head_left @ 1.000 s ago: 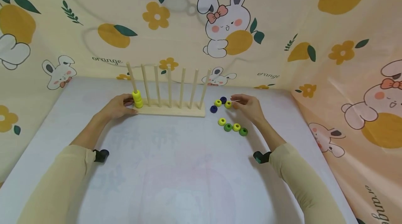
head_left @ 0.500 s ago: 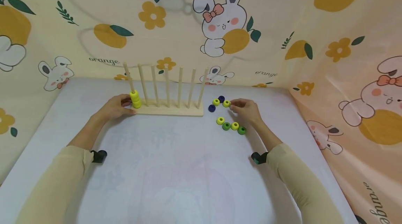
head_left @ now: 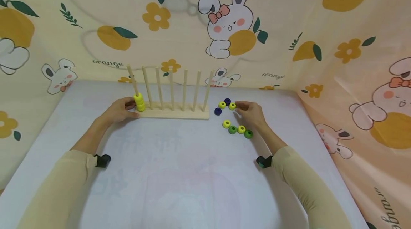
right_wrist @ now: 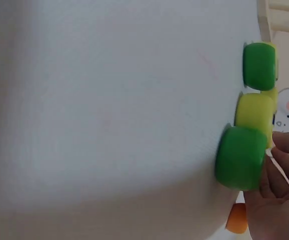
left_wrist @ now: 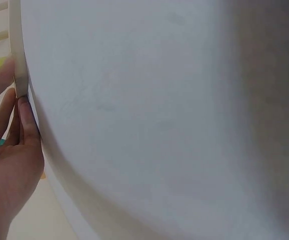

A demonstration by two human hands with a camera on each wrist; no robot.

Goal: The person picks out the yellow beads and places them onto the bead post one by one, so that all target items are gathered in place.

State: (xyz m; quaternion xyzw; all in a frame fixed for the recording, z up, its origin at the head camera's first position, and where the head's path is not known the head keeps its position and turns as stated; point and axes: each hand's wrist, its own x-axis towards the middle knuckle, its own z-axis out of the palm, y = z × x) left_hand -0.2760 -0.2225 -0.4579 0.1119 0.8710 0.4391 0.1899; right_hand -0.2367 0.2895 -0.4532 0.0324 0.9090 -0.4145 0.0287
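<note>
A wooden peg rack (head_left: 174, 115) stands at the back of the table, with a row of upright pegs. Yellow beads (head_left: 139, 102) are stacked on its leftmost peg. My left hand (head_left: 118, 111) grips the left end of the rack's base; in the left wrist view, thumb and fingers lie on either side of that wooden end (left_wrist: 19, 82). To the right of the rack, my right hand (head_left: 253, 114) has its fingertips against a yellow bead (head_left: 232, 106) on the table. Whether they pinch it is unclear, since nearer beads partly hide the fingers in the right wrist view.
Beside that bead lie another yellow bead (head_left: 222, 105) and two dark blue ones (head_left: 218, 111). Closer in sits a row of yellow and green beads (head_left: 232, 130). A printed cloth (head_left: 186, 40) hangs behind the table. An orange shape (right_wrist: 237, 218) shows in the right wrist view.
The fingers of my right hand have come lower and closer together beside the yellow bead. My left hand has kept its hold on the rack, and the beads have not moved.
</note>
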